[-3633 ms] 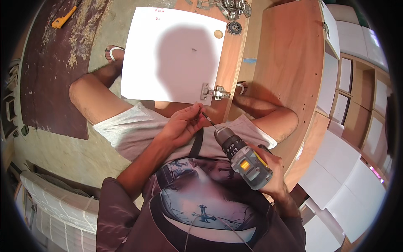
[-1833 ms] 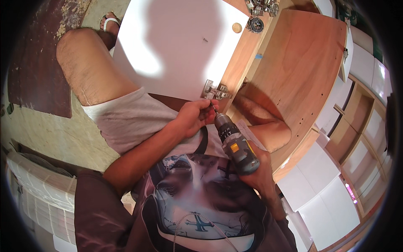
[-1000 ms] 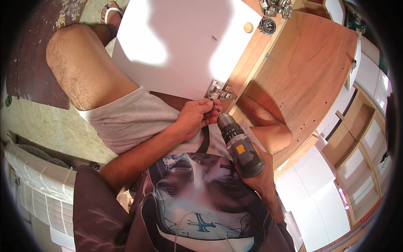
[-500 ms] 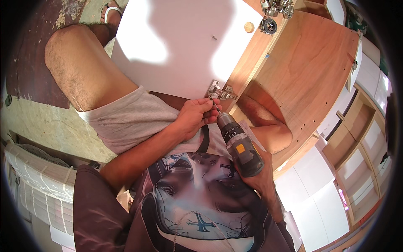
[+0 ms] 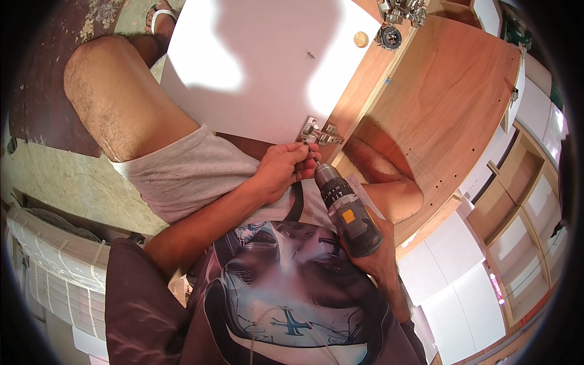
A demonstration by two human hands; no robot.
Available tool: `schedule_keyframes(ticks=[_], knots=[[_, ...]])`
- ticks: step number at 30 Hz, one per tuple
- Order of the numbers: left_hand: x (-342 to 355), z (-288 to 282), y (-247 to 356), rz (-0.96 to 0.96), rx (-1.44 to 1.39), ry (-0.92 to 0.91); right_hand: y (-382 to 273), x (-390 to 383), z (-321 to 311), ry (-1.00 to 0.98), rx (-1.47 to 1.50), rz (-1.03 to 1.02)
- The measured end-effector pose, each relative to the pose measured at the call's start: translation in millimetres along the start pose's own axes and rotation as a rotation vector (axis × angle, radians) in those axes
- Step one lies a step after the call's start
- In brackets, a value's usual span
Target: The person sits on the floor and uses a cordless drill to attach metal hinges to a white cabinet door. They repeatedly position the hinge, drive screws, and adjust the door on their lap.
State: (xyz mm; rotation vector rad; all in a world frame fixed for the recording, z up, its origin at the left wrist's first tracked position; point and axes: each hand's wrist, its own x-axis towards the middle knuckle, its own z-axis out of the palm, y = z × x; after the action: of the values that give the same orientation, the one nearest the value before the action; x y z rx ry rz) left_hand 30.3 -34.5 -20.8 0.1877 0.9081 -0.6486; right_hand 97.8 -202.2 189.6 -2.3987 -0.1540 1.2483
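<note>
My right hand (image 5: 376, 258) is wrapped round the grip of a dark grey cordless drill (image 5: 348, 210) with a yellow patch. The drill's thin bit (image 5: 313, 156) points up and left toward my left hand (image 5: 283, 168). My left fingers are pinched at the bit's tip on what looks like a small dark screw (image 5: 306, 144), mostly hidden by the fingertips. Just beyond the fingers, a metal cabinet hinge (image 5: 313, 131) sits at the near corner of a white door panel (image 5: 261, 103), its arm reaching the wooden cabinet edge (image 5: 353, 91).
A loose screw (image 5: 311, 55) and a round wooden-coloured disc (image 5: 361, 39) lie on the work. Several metal hinges (image 5: 404, 11) are piled beside a dark round part (image 5: 389, 38). At right is a drilled plywood panel (image 5: 450, 91). My bent legs flank the work.
</note>
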Motion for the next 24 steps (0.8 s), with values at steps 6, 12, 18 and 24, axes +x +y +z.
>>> schedule_keyframes(ticks=[6, 12, 18, 24], knots=[[0.0, 0.7, 0.6, -0.003, -0.001, 0.014, 0.9, 1.5, -0.1, 0.002, -0.001, -0.009], [-0.6, 0.5, 1.3, -0.008, -0.003, 0.012, 0.7, 1.3, -0.4, -0.012, 0.001, 0.007], [-2.7, 3.4, 1.2, -0.001, -0.005, 0.027, -1.8, 2.2, -3.9, -0.032, 0.014, 0.036], [-20.8, 6.0, 3.2, 0.158, 0.508, 0.173, 1.2, 4.4, -4.8, -0.045, -0.037, 0.065]])
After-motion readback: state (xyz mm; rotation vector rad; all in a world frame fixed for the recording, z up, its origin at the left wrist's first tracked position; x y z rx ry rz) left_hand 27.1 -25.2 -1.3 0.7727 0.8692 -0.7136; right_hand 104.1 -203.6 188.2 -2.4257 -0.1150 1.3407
